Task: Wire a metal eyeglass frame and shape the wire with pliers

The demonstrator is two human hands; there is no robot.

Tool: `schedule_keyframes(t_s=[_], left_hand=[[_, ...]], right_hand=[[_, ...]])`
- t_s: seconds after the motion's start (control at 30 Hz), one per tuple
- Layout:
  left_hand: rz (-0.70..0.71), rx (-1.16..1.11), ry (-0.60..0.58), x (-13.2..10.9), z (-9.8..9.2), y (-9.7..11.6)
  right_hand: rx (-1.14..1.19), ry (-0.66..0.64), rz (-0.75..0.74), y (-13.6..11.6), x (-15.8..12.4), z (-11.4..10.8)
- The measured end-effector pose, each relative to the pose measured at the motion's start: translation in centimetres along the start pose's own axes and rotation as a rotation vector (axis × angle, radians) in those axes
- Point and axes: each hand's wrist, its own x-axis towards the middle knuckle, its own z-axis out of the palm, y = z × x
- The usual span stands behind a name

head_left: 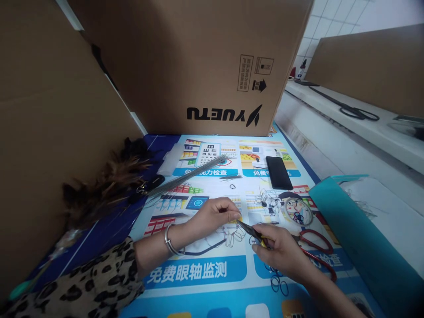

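Note:
My left hand point(221, 213) is closed in a pinch over the middle of the table, thumb against the fingertips. Thin wire loops point(233, 237) show just below the fingertips, seemingly part of what is pinched; the pinched spot itself is too small to make out clearly. In my right hand point(281, 247) are needle-nose pliers point(249, 229) with dark jaws and a bit of yellow at the handles. Their tips touch or nearly touch the left fingertips; whether the jaws grip the wire cannot be told.
A bundle of straight wires point(195, 173) lies beyond my left hand, near brown feathers point(109, 176). A black phone point(278, 172), tangled wire point(267, 201), a tape roll point(298, 211), red-handled scissors point(318, 240), dark rings point(279, 286) and a teal box point(361, 225) sit rightward. Cardboard point(172, 66) stands behind.

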Motion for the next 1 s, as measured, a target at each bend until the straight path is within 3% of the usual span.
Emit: schedule_keyframes(t_s=[0.43, 1.0], left_hand=[[-0.111, -0.384, -0.095, 0.0, 0.2, -0.2], [-0.092, -0.29, -0.155, 0.0, 0.0, -0.3]], right_hand=[[0.225, 0.022, 0.056, -0.5, 0.0, 0.0], [0.261, 0.004, 0.054, -0.3, 0.0, 0.7]])
